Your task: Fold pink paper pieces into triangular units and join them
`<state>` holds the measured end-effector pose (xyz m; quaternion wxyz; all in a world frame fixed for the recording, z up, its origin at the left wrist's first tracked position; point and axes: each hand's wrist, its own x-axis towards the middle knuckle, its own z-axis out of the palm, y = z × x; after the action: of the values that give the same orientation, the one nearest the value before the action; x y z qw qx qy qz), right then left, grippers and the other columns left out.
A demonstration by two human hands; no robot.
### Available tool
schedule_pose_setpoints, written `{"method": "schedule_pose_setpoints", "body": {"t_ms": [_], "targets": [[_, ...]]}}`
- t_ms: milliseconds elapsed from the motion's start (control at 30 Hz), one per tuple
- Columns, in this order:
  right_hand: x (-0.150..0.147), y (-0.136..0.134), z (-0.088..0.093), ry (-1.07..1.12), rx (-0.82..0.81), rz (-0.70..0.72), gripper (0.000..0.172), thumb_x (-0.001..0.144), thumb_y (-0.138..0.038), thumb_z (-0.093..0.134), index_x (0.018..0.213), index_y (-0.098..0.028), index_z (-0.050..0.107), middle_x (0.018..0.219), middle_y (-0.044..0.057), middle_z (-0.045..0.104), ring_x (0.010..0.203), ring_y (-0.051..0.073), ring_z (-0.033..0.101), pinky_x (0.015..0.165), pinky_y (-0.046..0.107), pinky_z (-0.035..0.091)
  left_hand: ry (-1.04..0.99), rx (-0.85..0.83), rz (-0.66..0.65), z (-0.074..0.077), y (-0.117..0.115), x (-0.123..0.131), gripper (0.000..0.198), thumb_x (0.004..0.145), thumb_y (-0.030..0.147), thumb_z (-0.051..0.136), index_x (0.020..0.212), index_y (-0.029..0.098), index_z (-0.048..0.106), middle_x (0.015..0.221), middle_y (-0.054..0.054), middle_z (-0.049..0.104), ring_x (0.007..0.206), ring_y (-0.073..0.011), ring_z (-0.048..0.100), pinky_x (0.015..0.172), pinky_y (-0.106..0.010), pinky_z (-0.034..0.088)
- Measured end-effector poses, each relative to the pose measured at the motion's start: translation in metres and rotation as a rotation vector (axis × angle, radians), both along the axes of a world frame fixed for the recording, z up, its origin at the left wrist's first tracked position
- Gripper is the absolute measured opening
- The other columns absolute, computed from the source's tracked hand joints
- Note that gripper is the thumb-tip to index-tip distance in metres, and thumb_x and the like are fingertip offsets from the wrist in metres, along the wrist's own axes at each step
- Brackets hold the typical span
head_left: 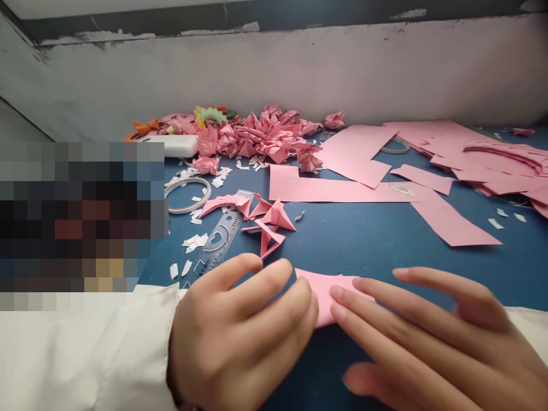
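Observation:
A small folded piece of pink paper [324, 281] lies on the blue table between my hands. My left hand [244, 325] curls over its left end, the fingertips pressed to the paper and the thumb hidden behind them. From the other side, my right hand [428, 331] has its fingers stretched out, with several fingertips resting on the paper's right part. Just beyond my left hand lie folded pink paper pieces [274, 216], some of them over a clear plastic ruler [220, 234] with a heart cutout.
Crumpled and folded pink papers [261, 134] are heaped by the wall, beside a white box-like object [175, 145]. A tape roll [208, 196] and white scraps [196, 242] lie left. Cut pink strips [342, 190] and stacked pink sheets [454, 142] spread rightward. A blurred-out area covers the left.

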<state>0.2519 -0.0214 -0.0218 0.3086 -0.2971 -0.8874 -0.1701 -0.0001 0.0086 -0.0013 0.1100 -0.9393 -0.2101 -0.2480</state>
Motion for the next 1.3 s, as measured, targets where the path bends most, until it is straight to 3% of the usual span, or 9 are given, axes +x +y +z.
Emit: {"method": "schedule_pose_setpoints", "body": {"t_ms": [100,200,367,533,667,933,1067,1167,1300], "targets": [[0.001,0.011,-0.002,0.008,-0.089,0.039,0.016,0.106,-0.013,0.054,0.113,-0.011,0.069,0.106,0.003,0.082,0.102,0.016,0.074,0.123,0.04,0.033,-0.001,0.131,0.004,0.005,0.014,-0.004,0.049,0.11,0.005,0.026,0.104,0.011,0.074,0.108,-0.005,0.081,0.104,-0.0237,0.068,0.088,-0.039,0.049],[0.004,0.013,-0.004,0.014,-0.124,0.037,0.02,0.103,-0.008,0.055,0.116,-0.01,0.069,0.111,0.006,0.081,0.104,0.019,0.073,0.123,0.045,0.033,0.104,0.151,-0.006,0.01,0.021,-0.003,0.044,0.11,0.006,0.03,0.107,0.009,0.074,0.109,-0.007,0.081,0.101,-0.0253,0.071,0.086,-0.04,0.051],[0.004,0.006,-0.009,-0.026,-0.116,0.053,0.028,0.106,-0.009,0.045,0.12,-0.012,0.069,0.118,0.005,0.08,0.114,0.018,0.071,0.127,0.044,0.029,0.053,0.107,0.006,0.014,0.007,0.002,0.05,0.111,0.005,0.025,0.107,0.01,0.075,0.106,-0.004,0.082,0.102,-0.0219,0.072,0.088,-0.038,0.052],[-0.001,0.004,-0.013,-0.019,-0.076,0.057,0.04,0.11,-0.009,0.034,0.114,-0.019,0.072,0.116,-0.001,0.08,0.121,0.014,0.067,0.126,0.038,0.034,0.061,0.016,0.074,-0.004,-0.016,0.007,0.046,0.111,0.004,0.032,0.101,0.017,0.074,0.106,0.003,0.083,0.102,-0.0169,0.072,0.086,-0.033,0.05],[0.001,0.006,-0.011,-0.055,-0.072,0.08,0.045,0.11,-0.009,0.031,0.11,-0.021,0.074,0.118,-0.003,0.079,0.124,0.013,0.064,0.127,0.036,0.032,-0.07,0.053,0.093,-0.018,-0.022,0.009,0.037,0.11,0.007,0.041,0.099,0.017,0.075,0.102,0.003,0.082,0.1,-0.0167,0.07,0.086,-0.032,0.05],[0.009,0.0,-0.017,-0.06,-0.132,0.061,0.044,0.106,-0.004,0.031,0.129,-0.014,0.067,0.131,0.003,0.075,0.127,0.017,0.064,0.128,0.042,0.03,-0.104,0.058,0.136,-0.022,-0.019,0.006,0.024,0.101,0.008,0.055,0.099,0.018,0.077,0.104,-0.003,0.082,0.096,-0.019,0.072,0.088,-0.03,0.057],[0.009,0.0,-0.02,-0.088,-0.156,0.05,0.046,0.1,0.0,0.034,0.134,-0.012,0.064,0.136,0.006,0.072,0.132,0.018,0.062,0.129,0.044,0.028,-0.011,-0.018,0.121,-0.017,-0.015,0.004,0.018,0.103,0.02,0.06,0.109,0.018,0.077,0.112,-0.009,0.081,0.105,-0.0247,0.074,0.09,-0.035,0.061],[0.01,0.0,-0.023,-0.088,-0.15,0.062,0.047,0.1,-0.001,0.034,0.134,-0.013,0.065,0.137,0.007,0.072,0.137,0.018,0.059,0.128,0.045,0.03,0.057,-0.081,0.093,-0.012,-0.01,0.005,0.029,0.105,0.04,0.06,0.121,0.02,0.075,0.118,-0.014,0.078,0.114,-0.0291,0.072,0.095,-0.04,0.062],[0.012,0.0,-0.025,-0.114,-0.121,0.078,0.046,0.104,-0.005,0.032,0.137,-0.011,0.064,0.146,0.01,0.065,0.142,0.023,0.054,0.126,0.046,0.037,0.041,-0.111,0.084,-0.007,-0.006,0.007,0.038,0.106,0.047,0.057,0.126,0.02,0.074,0.12,-0.015,0.078,0.113,-0.0292,0.073,0.096,-0.042,0.064]]}}
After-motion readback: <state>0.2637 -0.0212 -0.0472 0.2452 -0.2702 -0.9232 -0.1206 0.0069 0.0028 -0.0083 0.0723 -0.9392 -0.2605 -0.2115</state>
